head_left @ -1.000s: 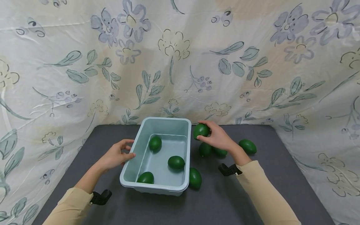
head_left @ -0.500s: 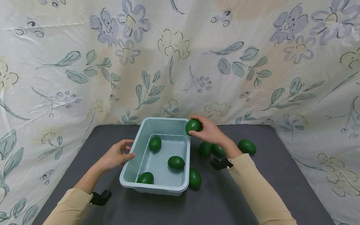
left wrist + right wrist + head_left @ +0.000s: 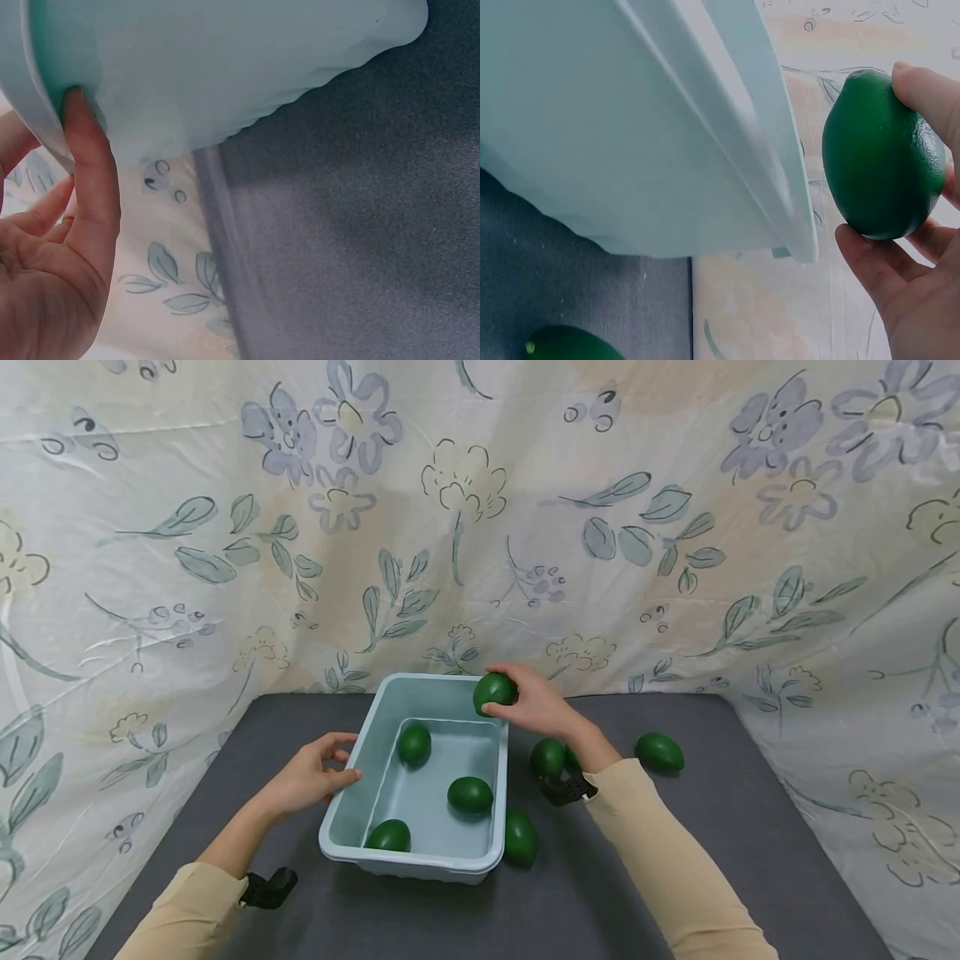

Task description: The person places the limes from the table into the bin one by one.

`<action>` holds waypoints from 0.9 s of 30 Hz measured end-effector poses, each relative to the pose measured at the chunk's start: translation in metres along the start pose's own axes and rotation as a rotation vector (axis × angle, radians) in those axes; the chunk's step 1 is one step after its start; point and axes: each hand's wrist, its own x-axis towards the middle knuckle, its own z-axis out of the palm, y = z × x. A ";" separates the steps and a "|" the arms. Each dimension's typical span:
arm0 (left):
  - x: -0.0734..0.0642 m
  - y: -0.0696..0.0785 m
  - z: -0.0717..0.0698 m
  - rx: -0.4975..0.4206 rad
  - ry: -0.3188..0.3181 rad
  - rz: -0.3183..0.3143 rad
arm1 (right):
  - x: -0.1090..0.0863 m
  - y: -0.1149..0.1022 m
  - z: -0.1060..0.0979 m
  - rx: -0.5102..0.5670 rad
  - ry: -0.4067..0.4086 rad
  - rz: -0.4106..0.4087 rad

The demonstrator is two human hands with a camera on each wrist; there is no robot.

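Observation:
In the head view, my right hand [image 3: 532, 702] holds a glossy green lime [image 3: 492, 693] over the far right corner of a pale blue-green plastic bin [image 3: 420, 860]. The right wrist view shows this lime [image 3: 881, 154] between thumb and fingers, beside the bin's rim [image 3: 727, 120]. On the bin's left side, my left hand [image 3: 307, 774] grips the rim. In the left wrist view, one finger [image 3: 91, 157] of it lies under the lip against the outer wall. Inside the bin are three limes: one far left [image 3: 414, 744], one right [image 3: 470, 795], one near left [image 3: 389, 834].
More limes lie on the dark grey table [image 3: 637, 860]: one against the bin's right side [image 3: 520, 837], one behind that [image 3: 547, 758], partly beside another under my right wrist, and one farther right [image 3: 660, 752]. A floral cloth [image 3: 480, 527] hangs behind the table.
My right hand has carried the lime leftward and slightly up, from beside the bin to over its far right corner. The left hand and bin have stayed in place.

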 end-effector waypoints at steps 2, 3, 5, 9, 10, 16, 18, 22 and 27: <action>0.000 0.000 0.000 0.001 0.001 -0.001 | 0.003 -0.002 0.002 -0.009 -0.005 -0.003; 0.000 0.000 0.000 0.001 0.001 -0.001 | 0.004 -0.003 0.003 -0.008 -0.010 -0.006; 0.000 0.000 0.000 -0.002 0.002 -0.003 | 0.007 -0.005 0.005 -0.011 -0.018 -0.007; -0.001 0.000 0.000 -0.007 0.003 -0.004 | 0.011 -0.009 0.010 -0.010 -0.032 -0.009; -0.001 0.000 0.000 -0.008 0.004 -0.005 | 0.013 -0.010 0.011 -0.014 -0.033 -0.009; -0.001 0.000 0.000 -0.009 0.002 -0.004 | 0.018 -0.015 0.019 -0.003 -0.052 -0.013; -0.001 -0.001 0.000 -0.007 0.001 -0.002 | 0.020 -0.017 0.021 -0.012 -0.056 -0.008; 0.000 -0.001 0.000 -0.004 -0.001 -0.005 | 0.024 -0.019 0.026 -0.029 -0.062 -0.014; 0.000 0.001 0.000 -0.003 -0.003 -0.009 | 0.029 -0.021 0.030 -0.014 -0.076 -0.014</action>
